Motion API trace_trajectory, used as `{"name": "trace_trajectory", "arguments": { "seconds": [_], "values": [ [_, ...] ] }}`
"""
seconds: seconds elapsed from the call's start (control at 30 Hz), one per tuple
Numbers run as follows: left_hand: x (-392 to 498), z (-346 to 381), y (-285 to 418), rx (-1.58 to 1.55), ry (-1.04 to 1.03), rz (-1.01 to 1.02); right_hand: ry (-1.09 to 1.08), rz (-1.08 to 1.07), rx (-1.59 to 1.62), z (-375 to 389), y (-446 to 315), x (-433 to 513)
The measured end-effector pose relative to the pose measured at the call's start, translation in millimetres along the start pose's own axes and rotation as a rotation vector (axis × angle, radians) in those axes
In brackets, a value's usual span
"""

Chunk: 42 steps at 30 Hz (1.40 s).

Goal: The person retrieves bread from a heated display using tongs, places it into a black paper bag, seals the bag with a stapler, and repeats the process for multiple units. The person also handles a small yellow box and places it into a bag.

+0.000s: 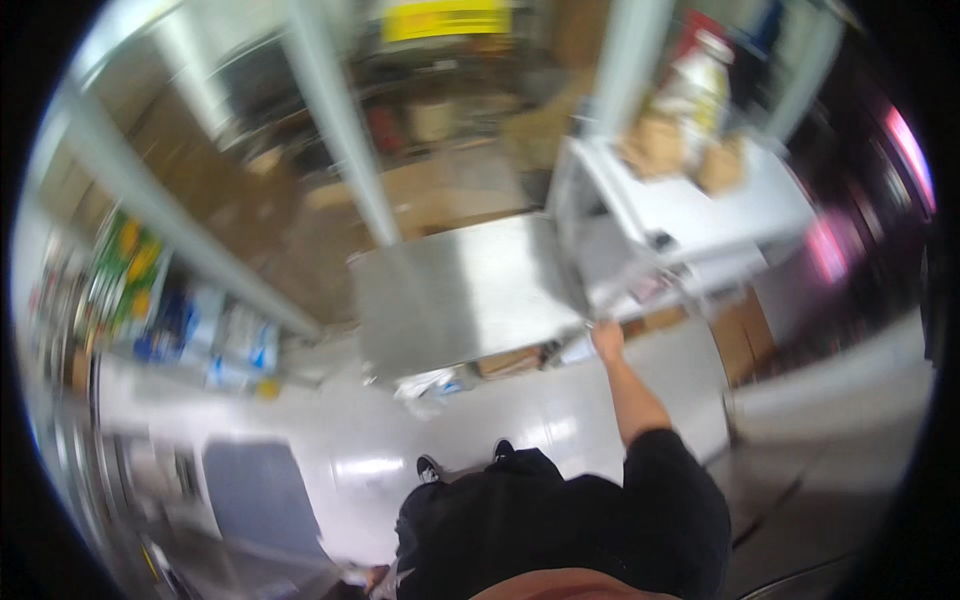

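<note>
My right hand (608,339) reaches forward to the near right corner of a stainless steel table (480,292), where it meets a white cabinet (697,217). Its fingers look closed at the edge there, but blur hides what they grip. Low at the picture's bottom, my left hand (377,577) is beside my hip, partly cut off by my dark clothing. Something pale and clear, perhaps plastic, lies against it; its hold cannot be made out.
Brown paper bags (656,146) and a white bottle-like container (701,82) stand on the cabinet. Shelves with colourful packages (131,262) are at the left. A grey chair-like panel (262,495) stands at lower left. Cardboard boxes (742,337) sit under the cabinet, and crumpled plastic (424,390) hangs below the table.
</note>
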<state>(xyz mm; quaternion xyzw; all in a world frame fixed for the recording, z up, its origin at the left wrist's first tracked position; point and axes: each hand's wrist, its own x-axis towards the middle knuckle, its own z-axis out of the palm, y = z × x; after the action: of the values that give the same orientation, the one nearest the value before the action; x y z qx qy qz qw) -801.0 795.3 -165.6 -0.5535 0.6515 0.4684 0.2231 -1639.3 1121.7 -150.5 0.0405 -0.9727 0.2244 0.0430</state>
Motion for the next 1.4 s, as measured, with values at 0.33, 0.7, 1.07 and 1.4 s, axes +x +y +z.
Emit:
{"name": "trace_trajectory", "arguments": {
  "seconds": [0.33, 0.7, 1.07, 1.4],
  "values": [
    [1, 165, -74, -0.492, -0.015, -0.237, -1.667, -0.789, -0.100, 120, -182, -257],
    [25, 184, -182, -0.578, 0.436, -0.049, -1.464, -0.580, -0.174, 192, -445, -271],
    [101, -63, -229, -1.066, 0.626, -0.276, -1.443, -0.743, -0.707, 269, -483, -404],
    [32, -178, -314, -1.400, 0.869, -0.563, -1.293, -1.747, -0.899, 484, -871, -590]
  ]
}}
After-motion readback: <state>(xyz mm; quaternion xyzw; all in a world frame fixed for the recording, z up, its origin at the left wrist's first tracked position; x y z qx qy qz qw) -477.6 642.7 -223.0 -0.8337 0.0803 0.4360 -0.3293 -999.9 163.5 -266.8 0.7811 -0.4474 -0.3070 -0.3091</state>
